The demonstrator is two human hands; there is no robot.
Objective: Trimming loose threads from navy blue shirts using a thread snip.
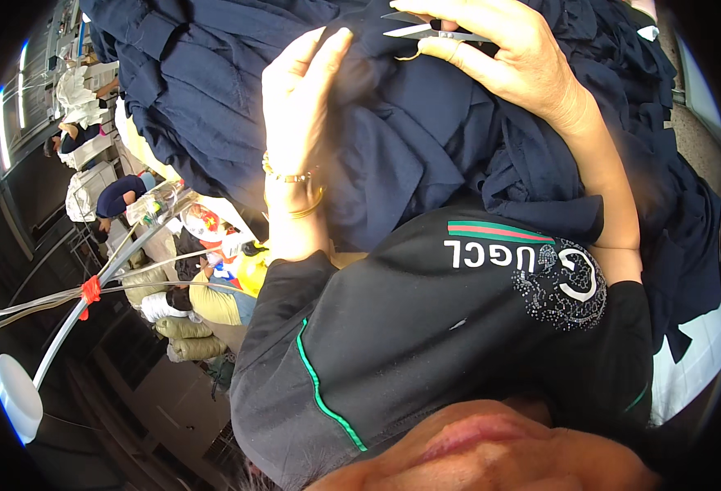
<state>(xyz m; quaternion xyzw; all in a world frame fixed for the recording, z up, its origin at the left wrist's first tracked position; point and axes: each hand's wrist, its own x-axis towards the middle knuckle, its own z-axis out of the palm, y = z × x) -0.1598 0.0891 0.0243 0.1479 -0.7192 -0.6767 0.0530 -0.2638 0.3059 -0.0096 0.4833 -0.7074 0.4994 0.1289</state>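
Heap of dark navy cloth garments [426, 139] filled the upper view, piled thick; its count could not be made out. Left hand [303, 98] lay flat on the cloth, fingers open. Right hand [499, 49] was clamped on one pair of small metal thread snips [426, 31], blades at the cloth, partly hidden under the fingers. Gold bracelets [291, 176] circled the left wrist. Desk hidden beneath the pile.

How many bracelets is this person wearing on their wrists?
2, both on the left wrist: a beaded gold bracelet nearer the hand, and a plain gold bangle nearer the sleeve. The right wrist looks bare.
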